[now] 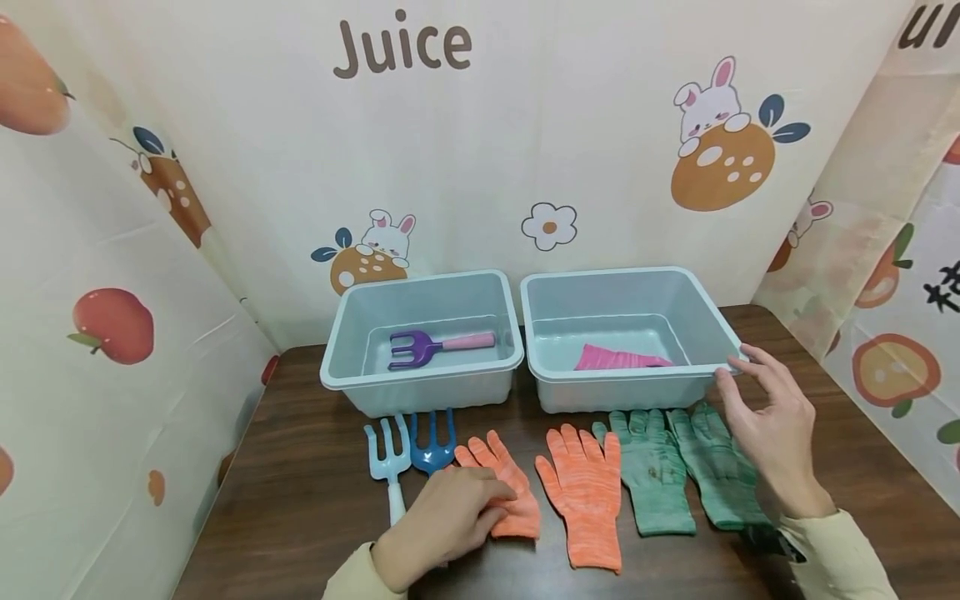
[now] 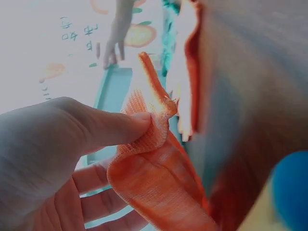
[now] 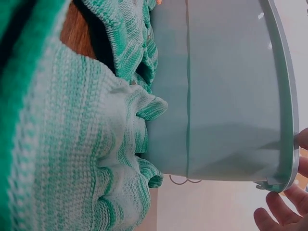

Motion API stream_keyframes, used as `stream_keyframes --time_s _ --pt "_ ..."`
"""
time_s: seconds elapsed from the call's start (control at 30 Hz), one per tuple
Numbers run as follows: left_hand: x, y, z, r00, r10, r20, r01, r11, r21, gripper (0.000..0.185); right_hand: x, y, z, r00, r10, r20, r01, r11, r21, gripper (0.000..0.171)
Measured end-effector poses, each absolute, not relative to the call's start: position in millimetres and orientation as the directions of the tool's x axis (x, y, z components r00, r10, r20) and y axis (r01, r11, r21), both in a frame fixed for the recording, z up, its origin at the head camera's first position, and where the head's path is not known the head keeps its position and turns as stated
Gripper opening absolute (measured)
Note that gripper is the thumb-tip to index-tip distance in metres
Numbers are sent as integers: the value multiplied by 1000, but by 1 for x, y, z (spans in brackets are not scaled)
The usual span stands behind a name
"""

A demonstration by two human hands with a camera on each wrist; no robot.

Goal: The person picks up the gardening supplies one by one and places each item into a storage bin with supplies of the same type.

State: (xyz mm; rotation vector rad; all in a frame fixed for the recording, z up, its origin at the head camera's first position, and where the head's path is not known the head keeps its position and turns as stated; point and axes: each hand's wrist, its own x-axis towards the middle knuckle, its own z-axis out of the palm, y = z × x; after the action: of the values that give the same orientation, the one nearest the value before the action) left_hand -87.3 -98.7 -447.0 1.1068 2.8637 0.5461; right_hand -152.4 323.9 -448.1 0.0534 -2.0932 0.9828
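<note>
Yep, left hand (image 1: 442, 518) is closest, pinching the left orange glove (image 1: 513, 471), lower middle, glove tips up-left, right hand (image 1: 776, 425) gripping the right tub (image 1: 630, 393).

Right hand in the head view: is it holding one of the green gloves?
No, the right hand is holding the right bin at its near corner, while both green gloves lie on the table.

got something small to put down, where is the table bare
The dark brown wood-grain table looks bare between its left edge and the light-blue three-pronged fork, and right of the right hand. Crowded: from that fork across the orange knitted gloves to the green knitted gloves.
</note>
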Motion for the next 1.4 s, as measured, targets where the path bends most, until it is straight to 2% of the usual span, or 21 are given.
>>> stream_keyframes --time_s 0.23,0.53,1.0,1.4 --pt "-90 -104 -433 -761 622 185 643 683 346 17 -152 323 -450 -681 270 681 -358 689 -630 29" --pt "-93 -104 -420 -774 589 232 632 697 340 20 -154 325 -448 -659 253 709 -386 695 -606 29" --pt "-100 -104 -405 -773 569 281 635 692 344 16 -152 326 -450 -677 263 687 -368 688 -625 30" --pt "-98 -101 -395 -774 503 384 626 698 347 16 -155 323 -454 -645 279 712 -392 679 -621 34"
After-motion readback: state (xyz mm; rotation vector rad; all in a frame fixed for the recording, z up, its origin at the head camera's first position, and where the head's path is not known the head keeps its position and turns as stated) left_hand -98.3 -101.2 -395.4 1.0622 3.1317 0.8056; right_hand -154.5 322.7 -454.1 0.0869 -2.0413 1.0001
